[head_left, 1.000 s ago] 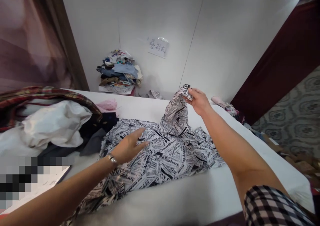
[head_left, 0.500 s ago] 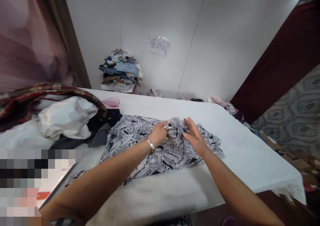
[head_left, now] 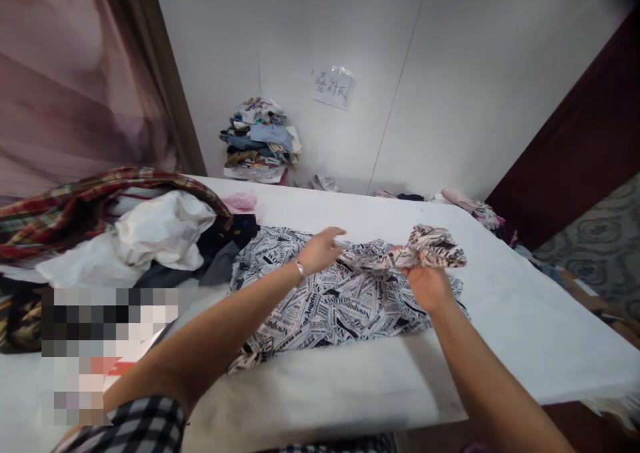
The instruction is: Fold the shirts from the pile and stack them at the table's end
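Newspaper-print shirt (head_left: 325, 299) lies flat on the white table (head_left: 525, 326), mid-table, long axis running left-right, near edge roughly parallel to the table's near edge. Right hand (head_left: 430, 286) sits at the shirt's right end, palm up, fingers closed on a bunched sleeve (head_left: 430, 249) of the same print; the bunch is lifted just clear of the flat part and stretched left toward the shirt's middle. Left hand (head_left: 320, 249) is at the far edge of the shirt near its centre, palm down, fingers spread and loose, resting on or just above the fabric; cannot tell which, and it holds nothing. Silver bracelet (head_left: 300, 269) on the left wrist. Key relation: the sleeve spans between the two hands, right hand gripping its free end, left hand by its root, so the sleeve's axis follows the shirt's long axis. Readable print on the shirt: "Newspaper", seen upside down, plus other headline words too small to read. Paper sign (head_left: 333, 87) on the far wall has handwritten Chinese characters, not clear enough to read reliably. Left of the shirt, touching it: a heap of clothes (head_left: 150, 239) with a white garment on top and a red plaid one behind. Stack of folded clothes (head_left: 260, 139) on the floor by the far wall.
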### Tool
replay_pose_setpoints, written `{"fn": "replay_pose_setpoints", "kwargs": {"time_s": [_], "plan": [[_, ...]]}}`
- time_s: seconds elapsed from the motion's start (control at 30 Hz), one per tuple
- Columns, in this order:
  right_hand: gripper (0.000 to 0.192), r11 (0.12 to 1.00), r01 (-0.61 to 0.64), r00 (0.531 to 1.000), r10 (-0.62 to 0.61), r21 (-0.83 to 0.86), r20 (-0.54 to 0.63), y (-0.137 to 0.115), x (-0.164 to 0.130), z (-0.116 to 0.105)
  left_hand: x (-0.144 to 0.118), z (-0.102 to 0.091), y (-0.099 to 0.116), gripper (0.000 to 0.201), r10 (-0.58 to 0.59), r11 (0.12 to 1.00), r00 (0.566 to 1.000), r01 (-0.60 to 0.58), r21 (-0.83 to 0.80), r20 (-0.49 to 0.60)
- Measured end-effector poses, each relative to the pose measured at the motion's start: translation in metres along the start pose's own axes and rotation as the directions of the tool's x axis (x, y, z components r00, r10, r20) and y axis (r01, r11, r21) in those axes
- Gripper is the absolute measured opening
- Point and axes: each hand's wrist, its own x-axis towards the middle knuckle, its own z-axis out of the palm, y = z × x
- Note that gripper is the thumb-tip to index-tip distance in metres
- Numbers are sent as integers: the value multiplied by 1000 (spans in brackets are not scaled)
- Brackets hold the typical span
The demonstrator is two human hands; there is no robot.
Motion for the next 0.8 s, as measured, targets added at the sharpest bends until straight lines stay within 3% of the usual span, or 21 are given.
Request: {"fn": "replay_pose_setpoints", "kwargs": {"time_s": [0.03, 0.13, 0.27, 0.37, 0.5, 0.6, 0.8], "plan": [[24, 999, -9, 1000, 9, 52, -10, -6, 11, -4, 10, -6, -24, 47, -58, 977, 998, 64, 203, -32], [13, 983, -6, 999, 13, 185, -35, -27, 52, -8, 34, -23, -88, 52, -165, 910, 985, 172, 377, -52], [8, 968, 9, 999, 2, 249, -44, -58, 125, -6, 49, -34, -135, 62, -239, 823, 971, 218, 524, -29], [8, 974, 5, 998, 10, 227, -62, -78, 177, -3, 57, -37, -147, 63, -274, 767, 962, 223, 602, -6], [11, 980, 4, 990, 25, 200, -138, -93, 226, 5, 69, -46, -150, 41, -302, 709, 953, 220, 670, 7], [15, 985, 35, 990, -12, 168, -138, -96, 250, 10, 72, -58, -148, 32, -310, 679, 951, 237, 695, -21], [33, 993, 113, 990, -115, -30, -77, -103, 268, 7, 58, -85, -138, 42, -224, 685, 970, 226, 693, -94]]}}
